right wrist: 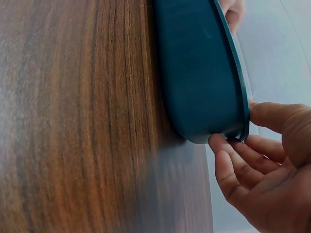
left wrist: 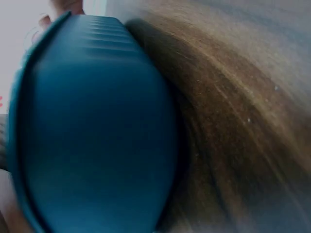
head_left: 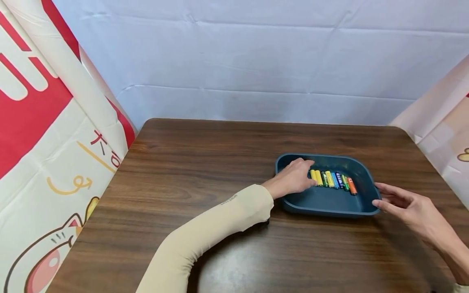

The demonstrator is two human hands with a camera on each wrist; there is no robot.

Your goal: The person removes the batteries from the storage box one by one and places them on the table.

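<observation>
Batteries [head_left: 329,179], in head view, lay rowed inside the tray [head_left: 324,202] toward its far edge, left grip [head_left: 296,176] at their left end (pinching or not, I couldn't tell). Left-wrist view: tray wall [left wrist: 102,136]. Right-wrist view: right grip [right wrist: 269,167] pinched the rim [right wrist: 238,73], best kept steady.

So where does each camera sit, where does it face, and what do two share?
Head-worn: faces forward and down at batteries in the teal tray on the wooden table; left hand, right hand, cream sleeve show.
Left wrist, worn there: faces the tray's outer wall; right hand at top, dim skin at lower left.
Right wrist, worn there: faces the tray's outer wall; right hand at rim, left hand at top.
Both wrist views share tray and table.
</observation>
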